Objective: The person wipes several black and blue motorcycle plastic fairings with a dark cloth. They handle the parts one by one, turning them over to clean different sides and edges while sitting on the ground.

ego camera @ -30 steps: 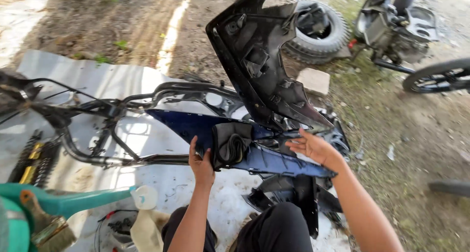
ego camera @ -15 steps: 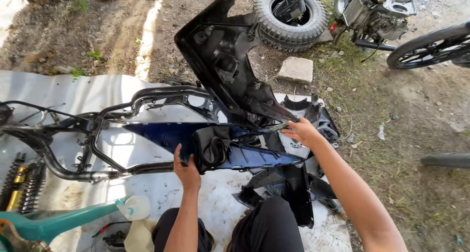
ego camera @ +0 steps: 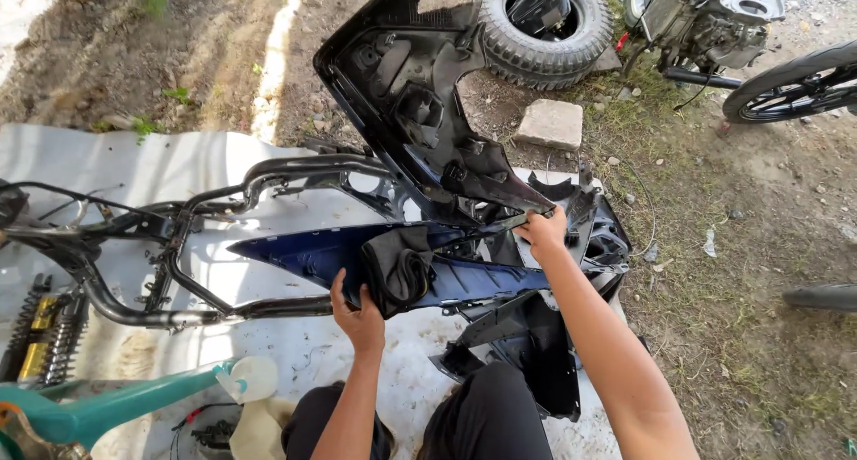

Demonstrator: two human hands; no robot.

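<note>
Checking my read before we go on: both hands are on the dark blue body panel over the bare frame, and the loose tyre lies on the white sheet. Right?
Not quite. In the head view the tyre lies on bare dirt beyond the white sheet, not on it. The rest holds: left hand and right hand on the blue panel over the frame.

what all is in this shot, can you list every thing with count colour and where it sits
blue body panel: 1, dark blue, centre, across the frame, held at both ends
black pouch: 1, black, on the blue panel's near edge
black fairing: 1, black, tilted up behind the blue panel
scooter frame: 1, black tubes, left centre on the sheet
white sheet: 1, white, on the ground under the frame
tyre: 1, black, top centre on the dirt
stone block: 1, grey, below the tyre
shock absorber: 1, black and yellow, lower left
wheel: 1, black, top right, partly cut off
left hand: 1, grips the blue panel's near edge
right hand: 1, holds the panels' right end
</note>
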